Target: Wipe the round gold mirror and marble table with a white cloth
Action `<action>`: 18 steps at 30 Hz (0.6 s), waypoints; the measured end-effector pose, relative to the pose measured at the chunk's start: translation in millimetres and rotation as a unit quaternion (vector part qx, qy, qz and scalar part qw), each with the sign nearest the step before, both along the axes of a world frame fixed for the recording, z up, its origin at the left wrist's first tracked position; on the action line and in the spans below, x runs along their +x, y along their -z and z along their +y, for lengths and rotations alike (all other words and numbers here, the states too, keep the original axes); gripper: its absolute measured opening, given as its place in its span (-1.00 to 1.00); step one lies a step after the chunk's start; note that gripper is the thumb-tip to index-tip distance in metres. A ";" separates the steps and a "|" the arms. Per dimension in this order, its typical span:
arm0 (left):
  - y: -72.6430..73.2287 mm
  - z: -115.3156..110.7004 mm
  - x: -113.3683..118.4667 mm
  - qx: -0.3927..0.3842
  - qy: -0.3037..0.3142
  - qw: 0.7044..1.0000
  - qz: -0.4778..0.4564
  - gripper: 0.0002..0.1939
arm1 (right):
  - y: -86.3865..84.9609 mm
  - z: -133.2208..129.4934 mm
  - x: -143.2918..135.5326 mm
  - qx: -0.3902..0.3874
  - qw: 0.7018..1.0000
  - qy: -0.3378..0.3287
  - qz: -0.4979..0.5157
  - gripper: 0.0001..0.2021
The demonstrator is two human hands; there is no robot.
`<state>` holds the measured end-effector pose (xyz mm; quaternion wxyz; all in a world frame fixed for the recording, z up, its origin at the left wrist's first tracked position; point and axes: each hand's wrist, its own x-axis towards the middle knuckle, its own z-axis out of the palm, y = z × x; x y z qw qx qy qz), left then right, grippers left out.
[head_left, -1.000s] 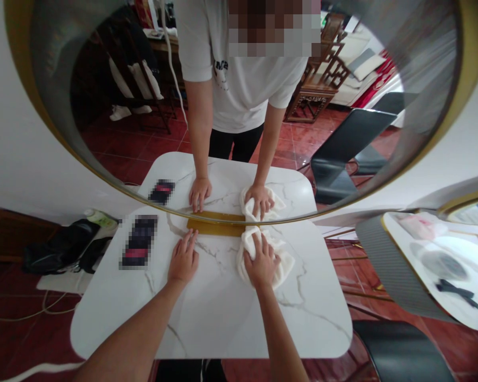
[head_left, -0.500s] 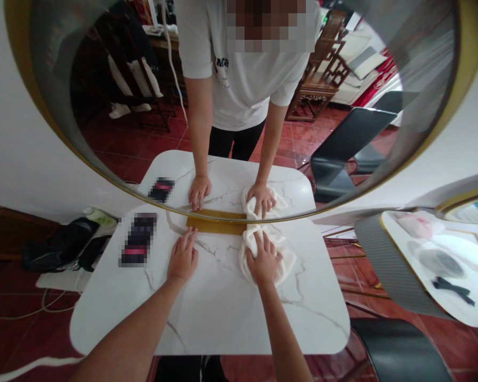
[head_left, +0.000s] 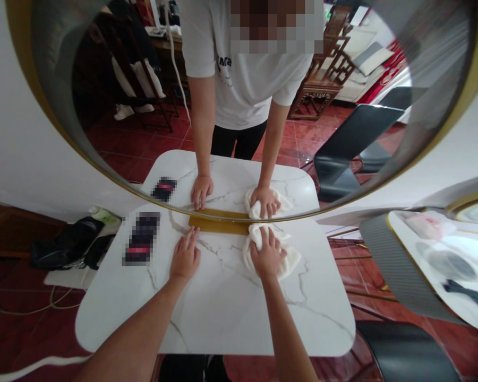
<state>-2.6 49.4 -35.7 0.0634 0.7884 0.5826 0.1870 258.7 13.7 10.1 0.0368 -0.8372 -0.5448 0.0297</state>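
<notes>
My left hand (head_left: pixel 186 255) rests on the white marbled table (head_left: pixel 219 318), its fingertips at the left end of the gold mirror base (head_left: pixel 219 226). It holds nothing and its fingers are spread a little. My right hand (head_left: pixel 268 254) presses on a crumpled white cloth (head_left: pixel 290 261) beside the right end of the base, with its fingers over a bunched fold. The large round mirror (head_left: pixel 159 206) with a gold rim stands over the table's far part and reflects both hands and the cloth.
A blurred dark item (head_left: pixel 142 239) lies at the table's left. Beyond that edge are a black bag (head_left: pixel 67 246) and a green bottle (head_left: pixel 104 216). A black chair (head_left: pixel 408 350) stands at the lower right, and a second white table (head_left: pixel 430 254) farther right.
The whole view has shifted slightly, with things appearing a little farther right. My right hand and the cloth under it have moved slightly toward the mirror. My left hand stays beside the base.
</notes>
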 end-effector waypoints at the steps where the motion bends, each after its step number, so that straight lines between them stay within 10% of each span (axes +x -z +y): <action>1: -0.8 -0.1 0.2 -0.001 -0.001 1.000 0.001 -0.34 | -0.3 4.3 2.8 0.000 1.000 0.002 0.000 -0.45; 10: -4.9 -1.1 1.3 -0.010 -0.012 1.000 0.018 -0.35 | -1.4 -2.0 -5.5 0.011 1.000 0.015 0.015 -0.45; 18: -2.7 -3.3 -0.6 -0.025 -0.005 0.999 -0.022 -0.37 | -0.2 -14.2 -71.4 0.021 0.997 -0.001 0.068 -0.38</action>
